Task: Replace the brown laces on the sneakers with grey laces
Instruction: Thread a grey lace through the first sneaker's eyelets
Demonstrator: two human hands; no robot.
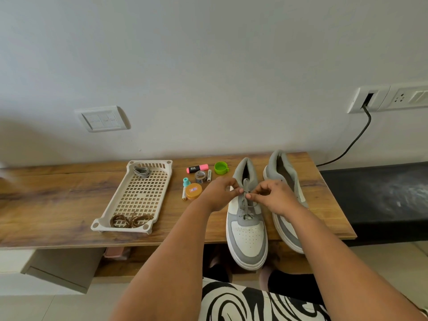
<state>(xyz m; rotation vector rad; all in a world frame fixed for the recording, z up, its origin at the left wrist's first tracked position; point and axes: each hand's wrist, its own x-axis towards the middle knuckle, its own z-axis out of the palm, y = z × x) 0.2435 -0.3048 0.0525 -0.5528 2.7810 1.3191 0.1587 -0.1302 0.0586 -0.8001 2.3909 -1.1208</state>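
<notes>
Two grey-and-white sneakers stand on the wooden table, toes over the front edge. The left sneaker (247, 235) carries a grey lace (246, 205) threaded up its eyelets. My left hand (220, 193) and my right hand (275, 196) meet over its upper eyelets, each pinching a part of the grey lace. The right sneaker (283, 179) lies just right of it, partly hidden by my right hand; I see no lace on it. A beige perforated tray (139, 198) holds a coiled grey lace (141, 171) at its far end and brown laces (130, 220) at its near end.
Between tray and sneakers lie a pink highlighter (196, 168), a green cap (221, 167), a tape roll (200, 176), an orange round tin (193, 191), a teal cap (186, 182) and two small batteries. A black cable (356, 137) runs down the wall from a socket at the right.
</notes>
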